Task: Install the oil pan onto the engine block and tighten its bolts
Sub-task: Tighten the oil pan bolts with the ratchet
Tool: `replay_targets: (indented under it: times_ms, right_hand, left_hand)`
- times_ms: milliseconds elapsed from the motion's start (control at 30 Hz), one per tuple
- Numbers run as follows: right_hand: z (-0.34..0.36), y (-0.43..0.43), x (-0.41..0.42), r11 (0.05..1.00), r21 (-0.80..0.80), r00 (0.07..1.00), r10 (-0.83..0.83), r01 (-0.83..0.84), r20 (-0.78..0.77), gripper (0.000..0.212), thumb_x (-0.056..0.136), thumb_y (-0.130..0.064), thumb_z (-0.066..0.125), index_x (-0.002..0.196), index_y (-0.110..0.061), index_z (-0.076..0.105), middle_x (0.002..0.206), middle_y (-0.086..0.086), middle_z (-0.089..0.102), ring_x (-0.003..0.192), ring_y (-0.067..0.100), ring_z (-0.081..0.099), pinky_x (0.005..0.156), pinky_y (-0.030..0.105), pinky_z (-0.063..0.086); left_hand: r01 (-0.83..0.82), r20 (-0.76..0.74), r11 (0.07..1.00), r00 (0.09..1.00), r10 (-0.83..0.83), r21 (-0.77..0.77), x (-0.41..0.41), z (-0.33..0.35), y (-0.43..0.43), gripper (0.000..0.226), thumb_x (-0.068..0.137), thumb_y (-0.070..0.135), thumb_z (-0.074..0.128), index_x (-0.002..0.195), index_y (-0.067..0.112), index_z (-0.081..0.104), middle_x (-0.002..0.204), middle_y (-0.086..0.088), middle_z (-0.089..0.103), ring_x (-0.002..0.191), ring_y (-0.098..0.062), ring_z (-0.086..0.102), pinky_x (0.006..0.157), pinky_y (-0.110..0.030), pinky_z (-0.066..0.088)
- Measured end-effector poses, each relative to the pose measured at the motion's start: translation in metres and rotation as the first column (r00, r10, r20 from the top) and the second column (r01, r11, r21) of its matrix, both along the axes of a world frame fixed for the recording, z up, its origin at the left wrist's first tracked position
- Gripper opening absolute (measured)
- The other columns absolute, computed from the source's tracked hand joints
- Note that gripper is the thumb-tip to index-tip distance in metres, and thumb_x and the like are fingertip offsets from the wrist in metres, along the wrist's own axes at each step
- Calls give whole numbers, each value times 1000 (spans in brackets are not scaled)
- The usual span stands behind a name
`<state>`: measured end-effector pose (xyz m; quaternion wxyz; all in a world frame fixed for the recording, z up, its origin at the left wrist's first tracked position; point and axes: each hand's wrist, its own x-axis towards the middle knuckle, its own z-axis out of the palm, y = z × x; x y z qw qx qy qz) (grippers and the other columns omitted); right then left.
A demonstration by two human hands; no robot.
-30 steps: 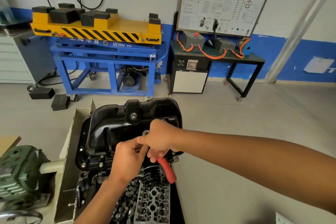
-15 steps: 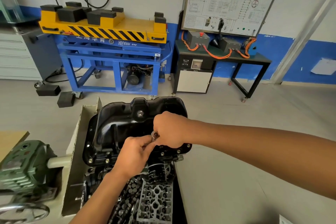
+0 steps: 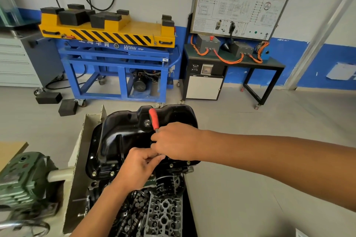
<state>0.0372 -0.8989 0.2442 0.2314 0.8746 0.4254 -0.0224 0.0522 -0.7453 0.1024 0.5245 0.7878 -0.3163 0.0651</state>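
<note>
Nearest, on the engine [image 3: 163, 215]: oil pan [image 3: 119, 134], seated, flange bolts [image 3: 112, 174] in. Left hand [image 3: 138, 167] pinches the ratchet [image 3: 154, 119] at its head; right hand [image 3: 173, 140] wraps its shaft. Farther: its red handle, swung from near side to far (one tightening stroke; more likely due).

Level: bright and even throughout.
Source: no lamp in view; sheen lies on the upper faces of the oil pan [image 3: 119, 136].
Shadows: soft and faint on the floor [image 3: 250, 179]; darkest under the blue stand [image 3: 122, 82] and the black table [image 3: 269, 64].
Glare: small white glints on the pan's gloss.
Blur: top text of the display board [image 3: 240, 5] is smeared; the green gearbox [image 3: 23, 179] is soft.
Distortion: wide-angle; the grey post [image 3: 323, 31] leans, and the forearm [image 3: 269, 159] looms at the right edge.
Focus: sharpest at the centre.
</note>
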Motion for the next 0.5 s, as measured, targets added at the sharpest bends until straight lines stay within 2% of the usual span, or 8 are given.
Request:
replay_targets:
  times_ms: [100,167,233,267,333,367,433,500]
  right_hand:
    - [-2,-1,3,997,-2,997,72,-72,15,18,98,-20,53,113,-18,65,109,-1,60,98,18,58,72,30,49]
    - [-3,-1,4,997,-12,997,82,-82,17,19,98,-20,53,113,-19,65,110,-2,60,98,17,57,75,31,51]
    - [-3,-1,5,997,-15,997,69,-69,15,17,98,-18,53,111,-18,65,108,-2,60,97,17,57,75,32,52]
    - [-2,0,4,998,-19,998,55,-55,17,16,97,-16,54,108,-17,64,105,-1,61,94,18,59,74,33,53]
    - [0,3,4,999,-40,1000,13,-12,23,13,94,-10,54,101,-15,64,94,1,62,84,20,62,67,34,54]
    - [1,4,4,999,-47,1000,-7,9,25,11,91,-7,55,96,-13,63,85,1,60,74,21,61,59,34,52]
    - [3,4,3,998,-27,999,-49,50,7,9,87,-2,58,86,-11,57,69,0,47,53,18,49,46,31,38]
    - [5,2,4,994,35,994,-106,107,-33,18,86,-3,61,79,-14,49,64,-2,39,48,16,41,43,29,29]
  left_hand:
    - [-5,4,1000,1000,5,-15,1,-2,1,42,95,37,61,76,1,71,55,-11,55,48,-26,39,47,-38,34]
    - [-25,-5,999,1000,25,-22,2,-5,0,37,96,34,64,77,3,72,58,-10,60,50,-29,47,47,-40,40]
    - [-34,-21,999,999,34,-27,2,-5,-1,30,93,33,64,81,8,74,65,-9,67,57,-31,59,54,-45,50]
    - [-32,-22,999,999,31,-37,1,-4,-2,23,92,30,64,84,12,76,69,-4,70,60,-27,65,59,-43,54]
    - [-21,4,998,1000,21,-62,-1,-3,-3,13,92,19,66,90,21,78,76,8,74,69,-13,71,67,-27,58]
    - [-20,11,997,1000,20,-68,-2,-3,-4,13,93,17,66,90,23,78,77,10,74,71,-11,72,69,-22,58]
    - [-34,-1,996,999,34,-80,-1,-6,-4,15,95,21,67,84,16,76,71,5,72,65,-15,70,66,-27,58]
    - [-70,-22,993,997,69,-92,-1,-7,-6,27,94,30,66,80,9,74,65,1,68,60,-22,65,62,-41,56]
